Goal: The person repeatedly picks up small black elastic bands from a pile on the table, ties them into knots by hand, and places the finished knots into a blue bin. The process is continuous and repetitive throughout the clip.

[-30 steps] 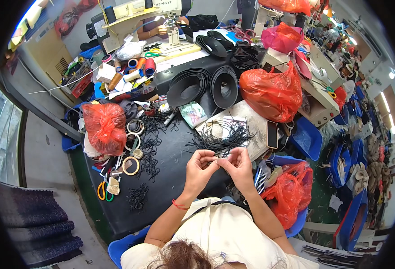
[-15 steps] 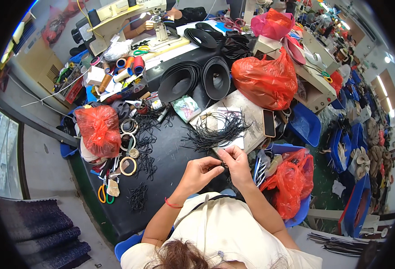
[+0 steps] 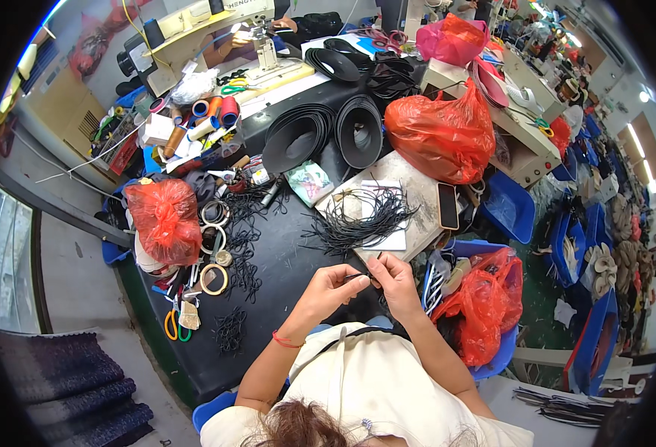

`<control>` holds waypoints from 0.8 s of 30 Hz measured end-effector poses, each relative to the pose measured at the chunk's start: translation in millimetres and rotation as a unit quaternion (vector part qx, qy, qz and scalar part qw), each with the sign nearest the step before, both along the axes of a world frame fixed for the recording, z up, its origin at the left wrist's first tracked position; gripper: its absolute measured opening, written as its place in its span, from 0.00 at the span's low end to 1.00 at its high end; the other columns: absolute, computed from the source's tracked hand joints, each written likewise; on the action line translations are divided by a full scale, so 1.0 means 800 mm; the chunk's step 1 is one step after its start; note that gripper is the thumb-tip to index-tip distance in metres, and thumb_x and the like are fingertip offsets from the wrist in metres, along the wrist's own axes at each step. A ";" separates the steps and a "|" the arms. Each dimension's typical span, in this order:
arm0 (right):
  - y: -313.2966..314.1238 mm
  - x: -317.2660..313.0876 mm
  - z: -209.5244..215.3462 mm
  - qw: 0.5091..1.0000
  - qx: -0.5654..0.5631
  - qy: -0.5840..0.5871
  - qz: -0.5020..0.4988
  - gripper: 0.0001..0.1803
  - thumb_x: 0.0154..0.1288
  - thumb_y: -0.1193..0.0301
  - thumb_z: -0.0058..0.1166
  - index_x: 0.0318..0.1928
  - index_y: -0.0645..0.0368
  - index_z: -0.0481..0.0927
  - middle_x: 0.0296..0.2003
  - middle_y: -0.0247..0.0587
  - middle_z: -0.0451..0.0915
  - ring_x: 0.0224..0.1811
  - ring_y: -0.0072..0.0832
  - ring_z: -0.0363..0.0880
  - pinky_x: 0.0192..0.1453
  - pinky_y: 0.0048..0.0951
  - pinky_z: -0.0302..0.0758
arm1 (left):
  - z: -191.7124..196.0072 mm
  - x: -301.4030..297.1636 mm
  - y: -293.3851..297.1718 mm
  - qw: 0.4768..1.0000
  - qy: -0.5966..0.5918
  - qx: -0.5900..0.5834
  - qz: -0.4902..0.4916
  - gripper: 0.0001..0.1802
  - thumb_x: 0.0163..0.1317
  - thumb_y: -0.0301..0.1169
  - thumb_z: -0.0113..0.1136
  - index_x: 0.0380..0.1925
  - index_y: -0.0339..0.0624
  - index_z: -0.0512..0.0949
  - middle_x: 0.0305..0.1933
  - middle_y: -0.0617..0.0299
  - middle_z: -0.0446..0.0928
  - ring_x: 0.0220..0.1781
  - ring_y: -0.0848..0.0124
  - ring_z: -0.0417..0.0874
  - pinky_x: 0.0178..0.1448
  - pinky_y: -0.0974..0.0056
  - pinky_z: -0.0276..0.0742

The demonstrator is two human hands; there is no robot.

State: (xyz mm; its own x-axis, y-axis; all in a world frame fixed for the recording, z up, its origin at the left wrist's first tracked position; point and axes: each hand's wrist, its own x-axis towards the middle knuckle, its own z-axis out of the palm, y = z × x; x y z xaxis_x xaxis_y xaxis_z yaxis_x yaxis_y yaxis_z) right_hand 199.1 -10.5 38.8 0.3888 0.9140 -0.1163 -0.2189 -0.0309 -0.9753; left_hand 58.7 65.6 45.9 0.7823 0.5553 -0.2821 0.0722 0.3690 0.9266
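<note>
My left hand (image 3: 329,292) and my right hand (image 3: 397,286) meet in front of my body, each closed in a pinch. Between their fingertips runs a thin black cord (image 3: 355,276); a short dark end shows above my right fingers. Just beyond, a heap of loose black cords (image 3: 354,227) lies on a white sheet over a pale board (image 3: 417,205). Knotted black cord bundles (image 3: 230,329) rest on the black tabletop (image 3: 287,257) to the left, with more in a column farther up.
Tape rolls (image 3: 213,279), scissors (image 3: 177,322) and a red plastic bag (image 3: 166,223) line the left edge. Beyond stand rolled black sheets (image 3: 298,138) and a sewing machine (image 3: 265,56) with a person's hands at it. A phone (image 3: 447,206) and a blue bin (image 3: 503,346) are on the right.
My hands have shifted slightly and the fingertips have moved a little apart, so more of the black cord shows between them. The person at the sewing machine has moved their hands.
</note>
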 end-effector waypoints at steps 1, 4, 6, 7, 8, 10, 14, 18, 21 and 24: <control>0.000 -0.002 0.001 1.000 0.007 0.008 -0.008 0.17 0.65 0.66 0.52 0.20 0.55 0.66 0.17 0.21 0.61 0.19 0.09 0.54 0.22 0.16 0.53 | 0.001 0.000 -0.002 1.000 -0.020 -0.005 0.007 0.11 0.58 0.33 0.61 0.33 0.36 0.77 0.27 0.69 0.75 0.27 0.84 0.71 0.29 0.77 0.67; 0.001 -0.005 0.006 0.999 0.017 -0.014 -0.040 0.18 0.65 0.68 0.51 0.18 0.55 0.65 0.16 0.21 0.60 0.19 0.09 0.53 0.22 0.16 0.52 | 0.004 0.003 -0.011 0.997 -0.063 -0.015 0.039 0.09 0.59 0.31 0.59 0.35 0.36 0.77 0.29 0.70 0.75 0.27 0.85 0.69 0.30 0.78 0.66; 0.001 -0.002 0.009 0.993 0.005 -0.092 -0.076 0.18 0.64 0.69 0.51 0.17 0.54 0.64 0.16 0.21 0.59 0.19 0.09 0.53 0.22 0.17 0.51 | 0.004 0.006 -0.022 0.995 -0.072 -0.019 0.070 0.09 0.60 0.30 0.58 0.36 0.36 0.77 0.30 0.70 0.75 0.29 0.85 0.69 0.33 0.78 0.67; 0.003 -0.002 0.004 0.994 0.008 -0.051 -0.094 0.19 0.64 0.70 0.51 0.16 0.55 0.63 0.16 0.21 0.60 0.19 0.09 0.53 0.22 0.17 0.51 | -0.010 0.009 -0.029 0.994 -0.061 0.040 0.078 0.09 0.60 0.28 0.57 0.38 0.34 0.76 0.28 0.72 0.74 0.27 0.86 0.68 0.29 0.78 0.65; 0.008 -0.002 -0.006 0.993 0.013 -0.012 -0.115 0.19 0.63 0.70 0.51 0.16 0.55 0.63 0.15 0.21 0.60 0.19 0.10 0.53 0.22 0.17 0.52 | -0.014 0.011 -0.032 0.994 -0.048 0.048 0.082 0.09 0.60 0.28 0.57 0.38 0.34 0.76 0.28 0.72 0.73 0.27 0.86 0.68 0.29 0.79 0.65; 0.011 0.000 -0.020 0.990 0.023 0.023 -0.135 0.19 0.63 0.70 0.52 0.15 0.56 0.64 0.15 0.22 0.62 0.19 0.10 0.54 0.21 0.18 0.53 | -0.014 0.011 -0.033 0.995 -0.037 0.054 0.080 0.09 0.61 0.29 0.57 0.38 0.34 0.76 0.28 0.72 0.73 0.28 0.86 0.68 0.30 0.79 0.65; 0.013 0.000 -0.013 0.990 -0.014 -0.108 -0.091 0.18 0.63 0.67 0.54 0.18 0.58 0.67 0.17 0.24 0.65 0.21 0.10 0.57 0.22 0.18 0.55 | -0.015 0.011 -0.031 0.993 -0.068 0.022 0.098 0.09 0.62 0.30 0.56 0.37 0.35 0.77 0.28 0.71 0.73 0.28 0.85 0.68 0.32 0.79 0.66; 0.012 -0.002 0.009 0.998 0.012 0.007 -0.057 0.14 0.63 0.67 0.54 0.23 0.59 0.71 0.20 0.25 0.68 0.23 0.11 0.61 0.25 0.16 0.59 | -0.013 0.017 -0.026 0.984 -0.073 0.027 0.160 0.09 0.61 0.31 0.57 0.33 0.34 0.77 0.24 0.71 0.72 0.26 0.85 0.68 0.30 0.78 0.65; 0.004 0.007 0.013 0.998 -0.004 0.062 0.005 0.09 0.62 0.68 0.55 0.29 0.61 0.74 0.22 0.26 0.70 0.24 0.12 0.63 0.28 0.15 0.62 | -0.011 0.017 -0.024 0.981 -0.083 0.026 0.175 0.09 0.61 0.32 0.57 0.32 0.35 0.77 0.24 0.71 0.72 0.25 0.85 0.68 0.29 0.78 0.64; 0.001 0.008 0.018 0.998 -0.003 0.054 0.036 0.07 0.61 0.71 0.55 0.34 0.62 0.76 0.24 0.26 0.72 0.24 0.12 0.65 0.29 0.14 0.63 | -0.008 0.018 -0.026 0.975 -0.085 0.045 0.198 0.09 0.62 0.32 0.57 0.32 0.35 0.76 0.24 0.71 0.73 0.25 0.85 0.68 0.28 0.78 0.64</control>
